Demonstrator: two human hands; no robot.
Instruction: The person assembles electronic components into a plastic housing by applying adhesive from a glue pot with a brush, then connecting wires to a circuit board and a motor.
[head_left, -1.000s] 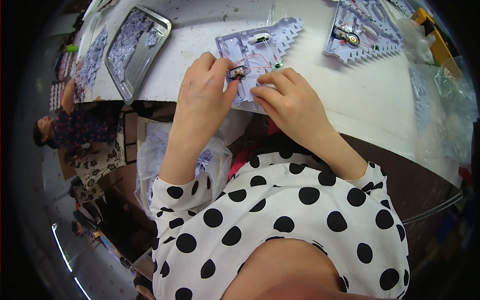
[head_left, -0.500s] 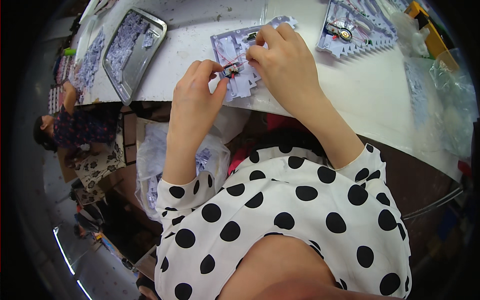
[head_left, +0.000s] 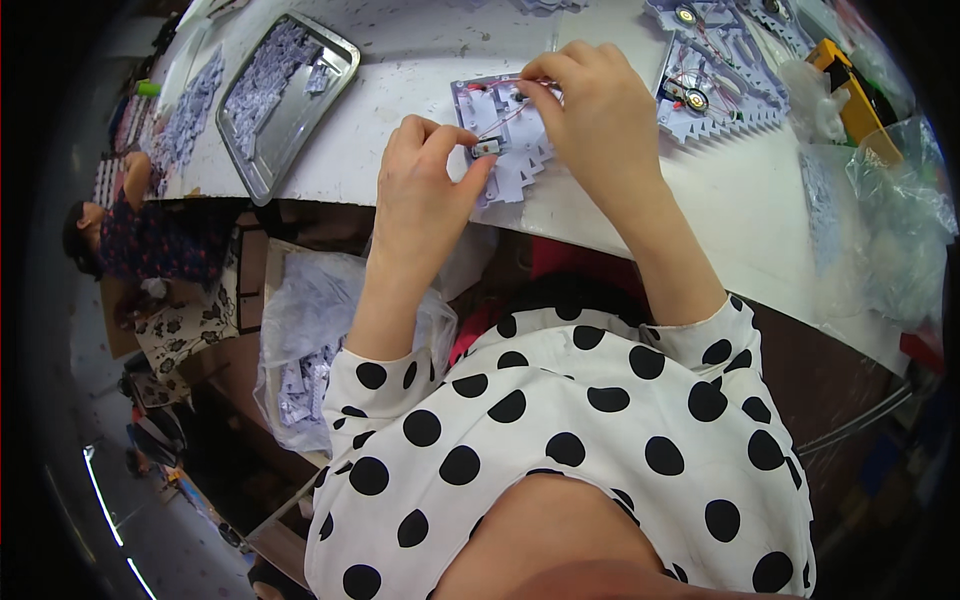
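A pale lilac plastic frame with toothed edges lies on the white table in front of me. My left hand pinches a small silver motor-like part at the frame's near left side. Thin red wires run from that part toward the frame's far edge. My right hand rests over the frame's right half, its fingertips pinched on the wire end near the top edge. The frame's right side is hidden under that hand.
A second lilac frame with round parts and wires lies at the far right. A metal tray of lilac pieces sits at the left. Clear plastic bags and a yellow object are at the right. Another person sits far left.
My right hand has moved up over the frame to its far edge, drawing the wire along. My left hand stays pinched on the small silver part. The view has tilted, so the table sits lower in the picture.
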